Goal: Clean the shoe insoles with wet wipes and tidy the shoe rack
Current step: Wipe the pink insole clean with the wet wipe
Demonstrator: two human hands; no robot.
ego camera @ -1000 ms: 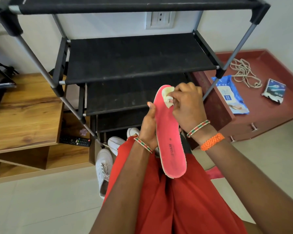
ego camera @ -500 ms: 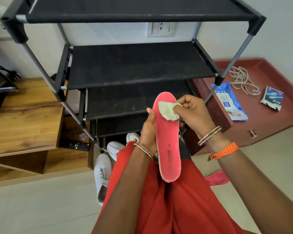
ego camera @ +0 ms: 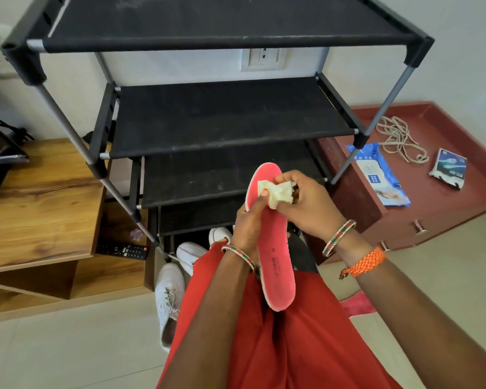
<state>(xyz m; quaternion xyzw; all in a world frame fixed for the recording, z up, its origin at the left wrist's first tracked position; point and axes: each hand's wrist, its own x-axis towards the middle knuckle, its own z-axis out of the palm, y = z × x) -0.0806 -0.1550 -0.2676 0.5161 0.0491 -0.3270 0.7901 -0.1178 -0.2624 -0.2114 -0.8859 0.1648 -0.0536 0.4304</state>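
A: Scan left to right. What's at frame left?

B: Wooden worktop (ego camera: 37, 209) at left, a black remote (ego camera: 122, 249) on its lower shelf. Just right of that, white sneakers (ego camera: 169, 296) on the floor at the foot of the shoe rack (ego camera: 230, 119). Rack fills upper centre; its black fabric shelves show nothing on them.

A: Left hand pose?

B: Left forearm comes up from bottom centre, a beaded bangle on the wrist. Left hand (ego camera: 246, 224) is wrapped round the left edge of the pink insole (ego camera: 272, 248) near mid-length; thumb lies across the top face and touches the wipe. Grip is closed on the insole.

A: Insole position?

B: Centre frame, held in the air over the red-clothed lap. Toe end points up the frame toward the rack, heel end points down. Printed face is toward the camera.

A: Right hand?

B: Right forearm enters from lower right, with a beaded bangle and an orange braided band on the wrist. Right hand (ego camera: 306, 203) sits just right of the toe end, wrist bent inward, fingers curled. Its grip is closed on a crumpled yellowish wet wipe (ego camera: 277, 192), bunched between thumb and fingertips and pressed against the toe area of the insole.

A: Frame right?

B: Low red cabinet (ego camera: 446, 211) at right. On top: a blue wet-wipe pack (ego camera: 379, 175), a loose coil of cord (ego camera: 399, 138) just beyond it, and a small dark packet (ego camera: 448, 168) further right. Some pink fabric (ego camera: 357, 304) lies on the floor at lower right, partly behind the right arm.
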